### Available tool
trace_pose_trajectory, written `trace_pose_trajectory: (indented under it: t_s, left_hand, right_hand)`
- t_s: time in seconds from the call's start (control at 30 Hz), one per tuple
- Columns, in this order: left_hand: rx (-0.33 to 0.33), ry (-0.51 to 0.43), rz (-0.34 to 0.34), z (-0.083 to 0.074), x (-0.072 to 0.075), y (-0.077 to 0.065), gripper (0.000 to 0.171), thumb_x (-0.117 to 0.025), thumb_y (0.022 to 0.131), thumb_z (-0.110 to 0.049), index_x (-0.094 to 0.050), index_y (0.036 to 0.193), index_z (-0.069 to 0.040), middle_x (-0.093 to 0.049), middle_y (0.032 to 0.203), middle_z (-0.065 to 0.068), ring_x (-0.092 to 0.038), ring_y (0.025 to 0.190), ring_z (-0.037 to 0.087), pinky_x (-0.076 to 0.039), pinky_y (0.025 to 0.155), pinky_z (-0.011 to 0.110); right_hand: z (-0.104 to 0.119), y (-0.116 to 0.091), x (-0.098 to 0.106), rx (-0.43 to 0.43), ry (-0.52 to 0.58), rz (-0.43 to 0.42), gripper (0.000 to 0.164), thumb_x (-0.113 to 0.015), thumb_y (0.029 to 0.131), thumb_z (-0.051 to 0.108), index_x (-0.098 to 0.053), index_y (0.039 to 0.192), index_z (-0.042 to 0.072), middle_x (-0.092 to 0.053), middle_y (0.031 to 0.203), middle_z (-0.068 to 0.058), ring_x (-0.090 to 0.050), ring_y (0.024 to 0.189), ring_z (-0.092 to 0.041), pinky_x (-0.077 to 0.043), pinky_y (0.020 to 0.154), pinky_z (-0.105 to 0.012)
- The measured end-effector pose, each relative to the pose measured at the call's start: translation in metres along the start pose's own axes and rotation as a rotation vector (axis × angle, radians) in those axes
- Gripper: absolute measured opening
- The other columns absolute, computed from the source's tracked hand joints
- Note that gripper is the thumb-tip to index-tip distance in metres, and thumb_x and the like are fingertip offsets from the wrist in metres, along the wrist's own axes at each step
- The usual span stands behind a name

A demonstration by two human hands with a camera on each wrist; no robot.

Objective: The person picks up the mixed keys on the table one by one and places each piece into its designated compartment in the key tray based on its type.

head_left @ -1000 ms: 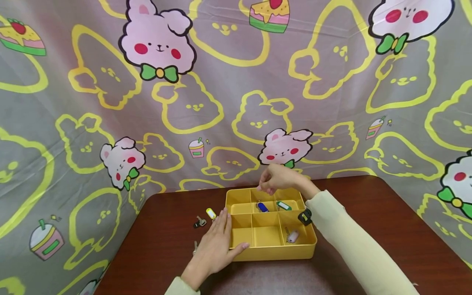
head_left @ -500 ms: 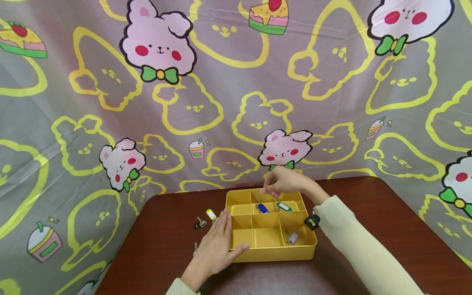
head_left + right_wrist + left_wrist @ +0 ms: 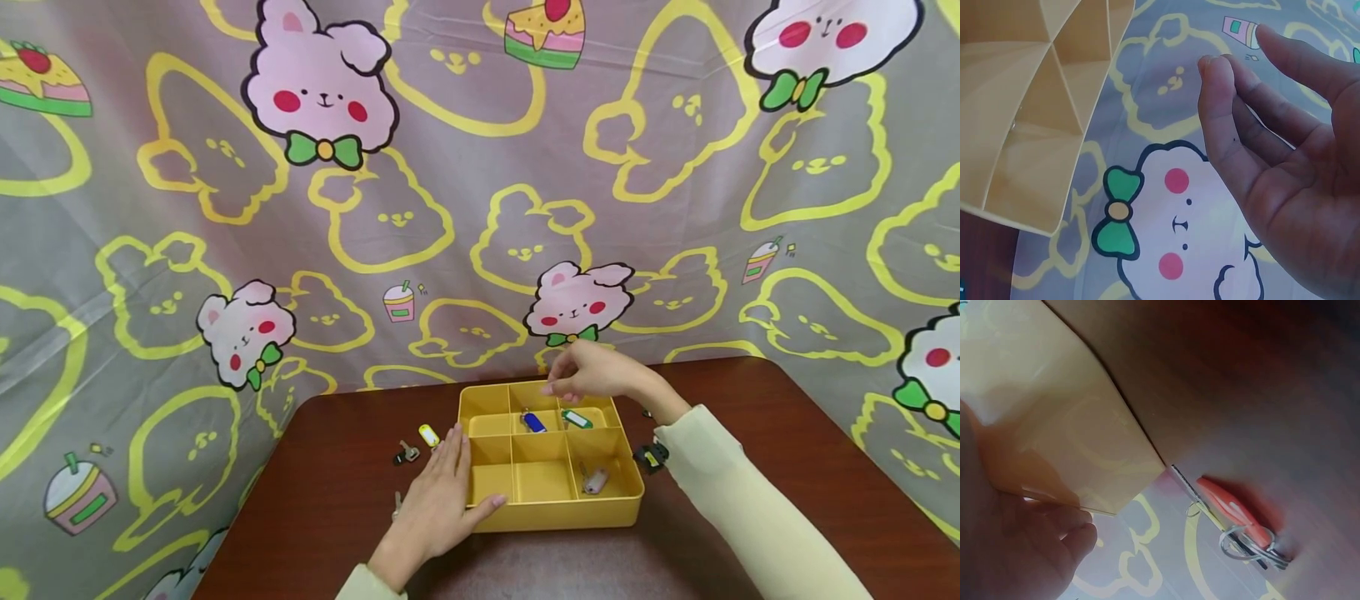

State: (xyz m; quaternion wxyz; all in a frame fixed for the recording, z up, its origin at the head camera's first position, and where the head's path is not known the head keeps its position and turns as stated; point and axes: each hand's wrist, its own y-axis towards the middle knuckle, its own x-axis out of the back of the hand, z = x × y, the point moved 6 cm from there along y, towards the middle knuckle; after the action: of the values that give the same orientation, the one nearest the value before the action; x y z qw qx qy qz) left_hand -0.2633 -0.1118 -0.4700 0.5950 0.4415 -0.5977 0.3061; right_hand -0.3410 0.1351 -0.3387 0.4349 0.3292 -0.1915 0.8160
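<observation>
A yellow compartment box point(image 3: 557, 515) sits on the brown table. My left hand point(image 3: 435, 487) rests along its left side, fingers straight and thumb over the front rim. Over the back rim hovers my right hand point(image 3: 585, 371), its fingers loosely bent. In the right wrist view nothing lies between thumb and fingertips. A blue key tag point(image 3: 534, 422) lies in the back middle compartment, a green key tag point(image 3: 577, 418) in the back right one. The front right compartment holds a pale pink key tag point(image 3: 596, 481) with a key.
Left of the box lie a yellow key tag point(image 3: 428, 435), a key with a black tag point(image 3: 406, 452) and a partly hidden key point(image 3: 397, 504). The left wrist view shows a red key tag point(image 3: 1235, 509) with rings. A patterned curtain point(image 3: 480, 208) hangs behind the table.
My right hand has drifted right and slightly down along the back of the box. The left hand, the box and the key tags have stayed put.
</observation>
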Motion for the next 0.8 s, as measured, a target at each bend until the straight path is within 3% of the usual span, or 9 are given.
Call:
trace_pose_trajectory:
  t_s: [0.3,0.57,0.8]
  left_hand:
    - [-0.003,0.002,-0.004,-0.001,0.000,-0.001,0.103,-0.044,0.100,-0.076,-0.028,0.164,0.003,-0.019,0.175,0.022,-0.023,0.163,0.036,-0.032,0.130,0.050]
    - [-0.009,0.015,-0.008,0.000,-0.001,-0.001,0.104,-0.040,0.100,-0.078,-0.028,0.164,0.003,-0.019,0.175,0.022,-0.023,0.163,0.036,-0.033,0.130,0.050]
    - [-0.014,0.030,-0.018,0.000,0.000,-0.001,0.105,-0.037,0.099,-0.080,-0.030,0.163,0.003,-0.020,0.175,0.022,-0.023,0.163,0.035,-0.033,0.130,0.049]
  right_hand:
    - [-0.013,-0.013,0.003,-0.064,-0.023,-0.018,0.019,-0.075,0.099,0.028,-0.077,0.092,0.010,-0.063,0.068,0.001,-0.061,0.063,-0.012,-0.047,0.057,-0.024]
    - [-0.023,-0.024,0.009,-0.080,-0.017,-0.034,0.017,-0.075,0.099,0.025,-0.077,0.090,0.011,-0.066,0.072,-0.002,-0.064,0.066,-0.016,-0.056,0.063,-0.029]
    - [-0.032,-0.033,0.012,-0.059,-0.045,-0.058,0.018,-0.075,0.098,0.028,-0.079,0.091,0.011,-0.068,0.070,-0.002,-0.062,0.064,-0.014,-0.050,0.058,-0.027]
